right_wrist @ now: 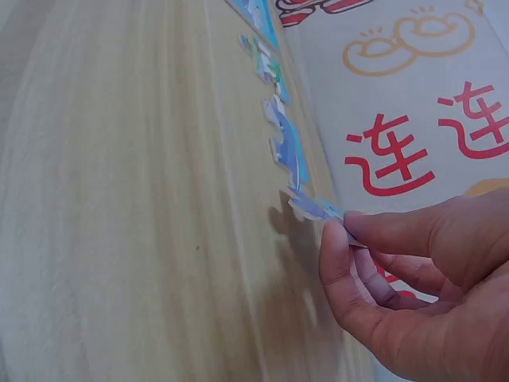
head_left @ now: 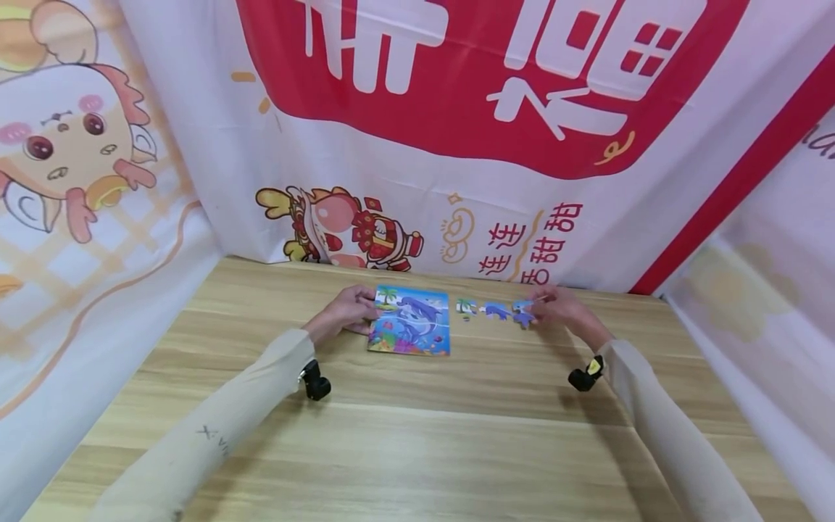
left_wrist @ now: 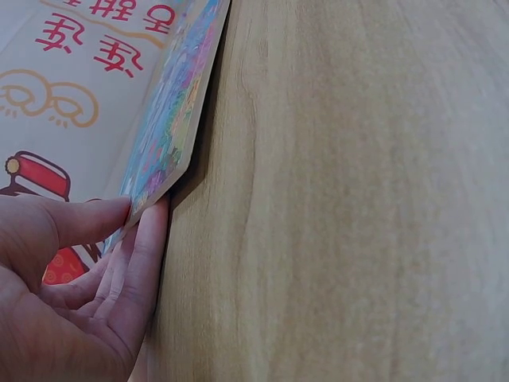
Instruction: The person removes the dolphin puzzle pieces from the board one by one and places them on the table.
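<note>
My left hand (head_left: pixel 352 309) pinches the left edge of a square dolphin picture board (head_left: pixel 411 319), thumb on top and fingers beneath. In the left wrist view the board (left_wrist: pixel 171 111) tilts up a little from the table, with a shadow under its edge. My right hand (head_left: pixel 554 308) pinches a blue jigsaw piece (right_wrist: pixel 314 208) between thumb and forefinger, raised just above the wood. Left of that hand lie a blue dolphin jigsaw piece (head_left: pixel 497 311) and a jigsaw piece with a palm tree (head_left: pixel 466 307), in a row beside the board.
The wooden table (head_left: pixel 404 435) meets a hanging white cloth (head_left: pixel 417 203) with red print close behind the pieces. More printed cloth (head_left: pixel 85 275) hangs along the left side, and a pale cloth (head_left: pixel 770 304) along the right.
</note>
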Demonstrator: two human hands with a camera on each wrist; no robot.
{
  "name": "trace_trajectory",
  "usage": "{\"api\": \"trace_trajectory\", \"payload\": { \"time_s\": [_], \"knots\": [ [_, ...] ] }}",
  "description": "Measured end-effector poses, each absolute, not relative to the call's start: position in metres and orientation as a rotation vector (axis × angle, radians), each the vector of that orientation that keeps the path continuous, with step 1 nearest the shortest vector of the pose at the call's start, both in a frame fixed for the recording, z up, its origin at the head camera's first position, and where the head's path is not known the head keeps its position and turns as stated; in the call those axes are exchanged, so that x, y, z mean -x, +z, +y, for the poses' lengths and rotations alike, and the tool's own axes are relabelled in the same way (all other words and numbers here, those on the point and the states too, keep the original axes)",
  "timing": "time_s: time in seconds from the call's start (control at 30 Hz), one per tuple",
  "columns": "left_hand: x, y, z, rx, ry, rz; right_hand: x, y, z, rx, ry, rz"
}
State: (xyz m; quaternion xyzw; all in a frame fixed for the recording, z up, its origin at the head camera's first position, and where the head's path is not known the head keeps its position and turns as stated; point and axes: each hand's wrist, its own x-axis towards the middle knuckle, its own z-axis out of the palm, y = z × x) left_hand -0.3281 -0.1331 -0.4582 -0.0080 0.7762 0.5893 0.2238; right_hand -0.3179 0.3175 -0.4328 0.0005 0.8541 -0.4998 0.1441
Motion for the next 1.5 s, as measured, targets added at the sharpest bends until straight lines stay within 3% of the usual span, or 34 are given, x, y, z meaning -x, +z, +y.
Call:
{"api": "trace_trajectory", "payload": {
  "time_s": [0.5, 1.5],
  "knots": [
    [0.328, -0.456, -0.131, 0.052, 1.615, 2.154, 0.321, -0.442, 0.309, -0.065, -1.137, 2.707],
    [0.332, -0.459, -0.131, 0.059, 1.599, 2.148, 0.324, -0.449, 0.307, 0.075, -1.118, 2.831]
  ]
}}
